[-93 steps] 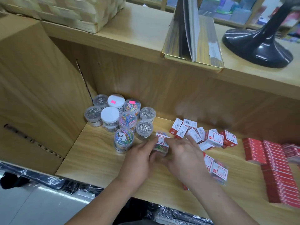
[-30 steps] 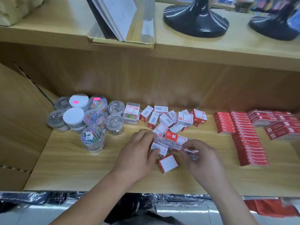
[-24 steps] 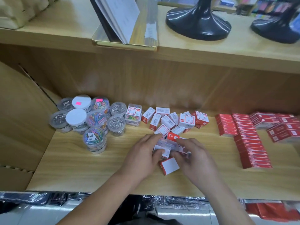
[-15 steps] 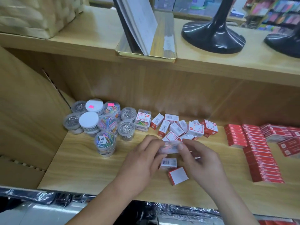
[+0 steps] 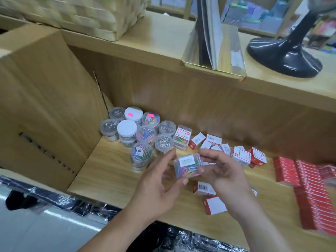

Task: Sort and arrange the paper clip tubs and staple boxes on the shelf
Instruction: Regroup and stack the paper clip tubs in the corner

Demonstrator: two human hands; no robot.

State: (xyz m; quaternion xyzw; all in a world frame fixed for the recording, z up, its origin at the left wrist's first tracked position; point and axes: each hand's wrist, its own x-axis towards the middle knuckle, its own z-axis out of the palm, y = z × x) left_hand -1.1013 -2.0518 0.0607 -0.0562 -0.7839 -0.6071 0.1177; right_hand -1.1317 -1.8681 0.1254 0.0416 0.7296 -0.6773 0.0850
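At lower centre of the frame, a left hand [image 5: 158, 182] and right hand [image 5: 225, 175] pinch a clear box of coloured paper clips [image 5: 188, 166] by its ends above the shelf [image 5: 109, 171], apparently mid-sort and probably bound for the matching clear box [image 5: 182, 136] beside the round tubs [image 5: 138, 128] farther back.

A stationery shop. Identical red staple boxes [image 5: 307, 186] lie stacked on the wooden shelf [image 5: 112, 171]. Far-left tubs [image 5: 126, 128] carry pink stickers [image 5: 130, 114].

Single view: your head cam, wide-angle, sits just in front of the lower shelf [image 5: 112, 179], close in, facing fwd & down into it; the upper shelf [image 5: 163, 44] runs tilted across the frame's top.
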